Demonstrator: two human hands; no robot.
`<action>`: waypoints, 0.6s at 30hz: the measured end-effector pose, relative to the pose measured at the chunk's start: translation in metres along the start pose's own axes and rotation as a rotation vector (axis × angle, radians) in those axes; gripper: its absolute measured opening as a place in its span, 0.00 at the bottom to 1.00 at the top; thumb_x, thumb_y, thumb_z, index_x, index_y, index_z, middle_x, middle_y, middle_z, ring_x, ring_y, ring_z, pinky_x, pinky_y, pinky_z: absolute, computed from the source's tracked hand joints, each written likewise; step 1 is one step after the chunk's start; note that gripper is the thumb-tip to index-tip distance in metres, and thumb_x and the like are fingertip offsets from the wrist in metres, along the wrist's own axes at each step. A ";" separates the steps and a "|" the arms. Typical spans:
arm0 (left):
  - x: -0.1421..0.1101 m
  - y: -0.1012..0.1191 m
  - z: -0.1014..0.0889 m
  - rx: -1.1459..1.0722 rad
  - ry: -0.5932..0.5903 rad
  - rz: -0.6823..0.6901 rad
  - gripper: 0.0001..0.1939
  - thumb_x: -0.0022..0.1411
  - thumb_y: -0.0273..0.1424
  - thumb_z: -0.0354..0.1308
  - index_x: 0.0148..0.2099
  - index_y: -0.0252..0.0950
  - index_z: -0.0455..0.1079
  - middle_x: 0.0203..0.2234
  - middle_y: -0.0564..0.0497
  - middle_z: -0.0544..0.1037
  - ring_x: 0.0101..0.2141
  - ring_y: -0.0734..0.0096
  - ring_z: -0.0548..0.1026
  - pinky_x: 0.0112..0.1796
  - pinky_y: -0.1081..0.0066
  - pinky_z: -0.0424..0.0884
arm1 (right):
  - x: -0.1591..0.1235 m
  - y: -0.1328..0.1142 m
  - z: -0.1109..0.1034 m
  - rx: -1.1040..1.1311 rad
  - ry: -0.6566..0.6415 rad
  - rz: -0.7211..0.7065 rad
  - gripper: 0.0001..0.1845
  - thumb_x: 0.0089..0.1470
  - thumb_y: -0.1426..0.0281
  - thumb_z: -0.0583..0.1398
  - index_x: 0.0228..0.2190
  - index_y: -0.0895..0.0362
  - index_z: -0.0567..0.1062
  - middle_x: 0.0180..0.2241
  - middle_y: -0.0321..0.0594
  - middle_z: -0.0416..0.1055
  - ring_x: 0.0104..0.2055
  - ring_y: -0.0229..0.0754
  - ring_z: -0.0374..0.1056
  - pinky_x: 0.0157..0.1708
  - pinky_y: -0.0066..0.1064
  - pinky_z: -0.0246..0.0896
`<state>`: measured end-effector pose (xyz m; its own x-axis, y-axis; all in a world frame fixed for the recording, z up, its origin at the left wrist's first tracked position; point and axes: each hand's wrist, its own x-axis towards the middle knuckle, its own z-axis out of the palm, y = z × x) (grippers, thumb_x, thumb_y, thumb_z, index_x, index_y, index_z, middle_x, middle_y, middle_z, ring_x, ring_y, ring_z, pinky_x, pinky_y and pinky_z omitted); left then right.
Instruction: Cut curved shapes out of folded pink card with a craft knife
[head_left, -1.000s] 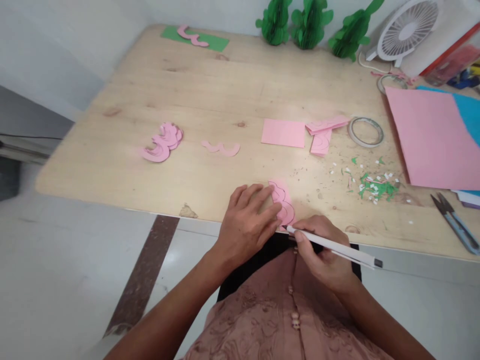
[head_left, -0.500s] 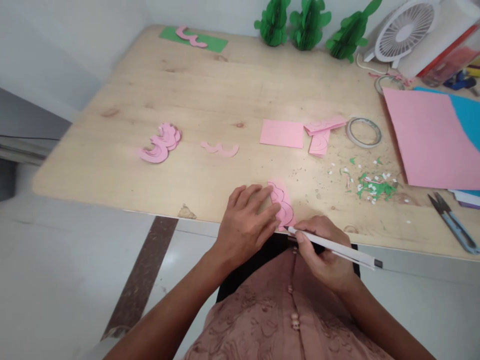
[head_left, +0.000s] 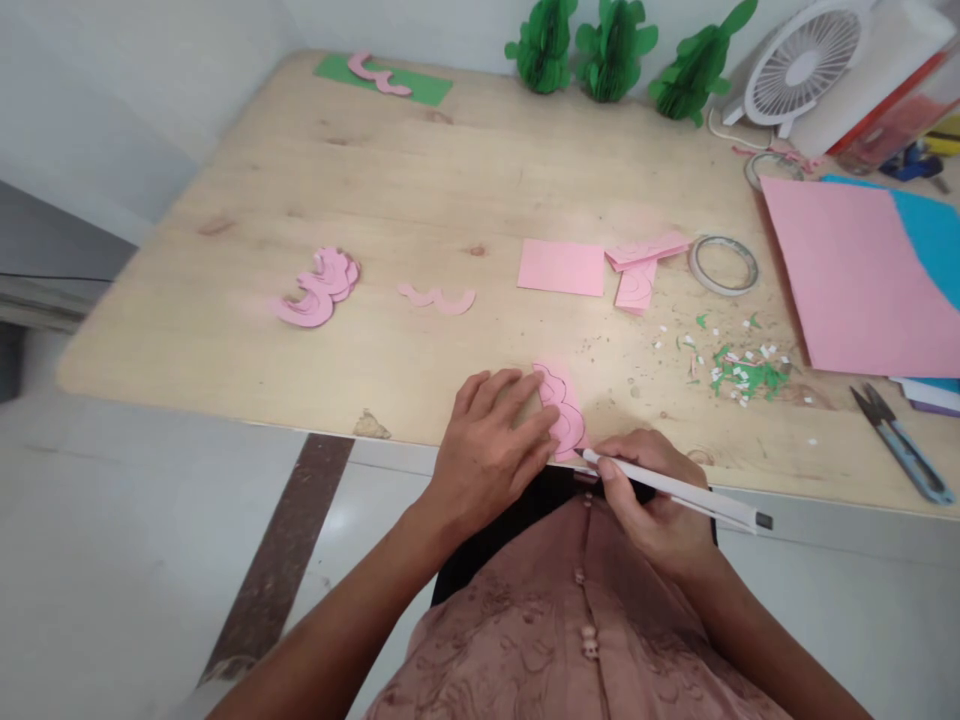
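Observation:
My left hand (head_left: pixel 484 445) lies with fingers spread at the table's front edge, its fingertips resting on a small piece of pink paper (head_left: pixel 568 418). Dark scalloped outlines run along that paper, and its left part is covered by the fingers. In my right hand (head_left: pixel 667 510) a white pen (head_left: pixel 682 486) is gripped, its dark tip close to the paper's lower right corner. Whether the tip touches the paper I cannot tell. Beyond the hands lie a thin pink wavy strip (head_left: pixel 438 298), a stack of pink scalloped cutouts (head_left: pixel 321 290) and a pink rectangle (head_left: pixel 561 267).
Folded pink pieces (head_left: pixel 637 285) lie beside a tape roll (head_left: pixel 724 265). Green and white scraps (head_left: pixel 750 375) and thread snips (head_left: pixel 900 445) are on the right, near pink sheets (head_left: pixel 862 280). Green paper trees (head_left: pixel 615 55) and a white fan (head_left: pixel 802 65) stand at the back.
The pen and my right hand have shifted slightly to the right, the tip moving away from the drawn curve. My left hand stays on the pink paper.

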<state>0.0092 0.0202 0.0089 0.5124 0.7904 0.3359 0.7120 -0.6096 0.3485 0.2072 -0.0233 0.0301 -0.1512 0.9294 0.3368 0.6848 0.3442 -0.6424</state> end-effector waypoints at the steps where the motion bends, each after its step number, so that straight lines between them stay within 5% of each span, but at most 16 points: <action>1: 0.000 0.000 0.000 0.002 0.002 0.001 0.09 0.66 0.33 0.55 0.47 0.39 0.72 0.56 0.44 0.71 0.55 0.53 0.66 0.55 0.49 0.61 | 0.000 0.000 0.000 0.006 -0.002 0.002 0.05 0.58 0.74 0.58 0.34 0.54 0.74 0.29 0.36 0.76 0.31 0.39 0.71 0.32 0.32 0.65; 11: -0.001 -0.001 0.001 -0.016 0.020 0.001 0.09 0.66 0.33 0.54 0.47 0.40 0.72 0.55 0.45 0.72 0.55 0.53 0.66 0.56 0.49 0.62 | 0.000 -0.002 -0.003 0.012 0.006 0.064 0.05 0.59 0.71 0.57 0.33 0.54 0.74 0.27 0.36 0.75 0.28 0.39 0.70 0.29 0.31 0.63; 18: 0.000 -0.001 0.001 -0.021 0.016 -0.001 0.10 0.65 0.33 0.55 0.47 0.39 0.73 0.56 0.44 0.72 0.55 0.53 0.66 0.56 0.49 0.61 | 0.002 -0.002 -0.003 0.043 -0.025 -0.032 0.11 0.60 0.73 0.55 0.43 0.54 0.74 0.33 0.41 0.78 0.34 0.43 0.73 0.35 0.36 0.66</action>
<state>0.0088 0.0205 0.0078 0.5039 0.7898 0.3497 0.7020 -0.6104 0.3669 0.2077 -0.0223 0.0335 -0.1905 0.9208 0.3403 0.6485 0.3783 -0.6605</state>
